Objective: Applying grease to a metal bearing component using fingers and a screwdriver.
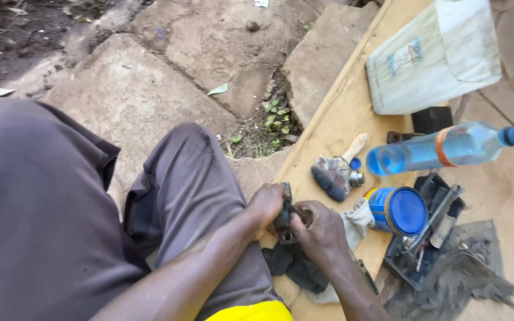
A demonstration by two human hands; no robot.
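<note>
- Two bare hands met at the near edge of the wooden board [334, 128], seen from the head camera looking down over the person's grey trousers [191, 178].
- The left hand [265, 205] and the right hand [322, 232] were both closed tight around one small dark metal part [284, 221], which sat between them just over the board's near edge, its round end pointing down.
- Under the hands lay a dark rag [295, 267] and a pale cloth [358, 219], partly hanging off that edge.
- Just beyond the right hand, a blue tin [398, 210] lay on its side on the board, its lid facing the camera.
- Near it, towards the middle of the board, rested a worn paintbrush [335, 172] with a pale handle, a small blue cap [356, 163] beside it.
- A clear plastic bottle [447, 148] with blue liquid lay on its side further right, above a black metal tool [426, 229] and a grey cloth [459, 270].
- At the far end of the board stood a whitish plastic container [435, 56].
- Off the board's left edge were flat stones [150, 89] and small green weeds [276, 119].
</note>
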